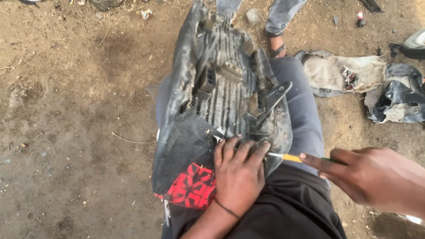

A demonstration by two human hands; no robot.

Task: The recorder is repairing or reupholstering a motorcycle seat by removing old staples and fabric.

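A motorcycle seat, turned underside up, is rested across the person's lap above the dirt ground. Its near edge is pinned by the left hand, laid flat with fingers spread. A yellow-handled tool is gripped in the closed right hand, its tip set under the black cover. Steady downward pressure and short, shallow levering, directed away from the fingers, seem advisable.
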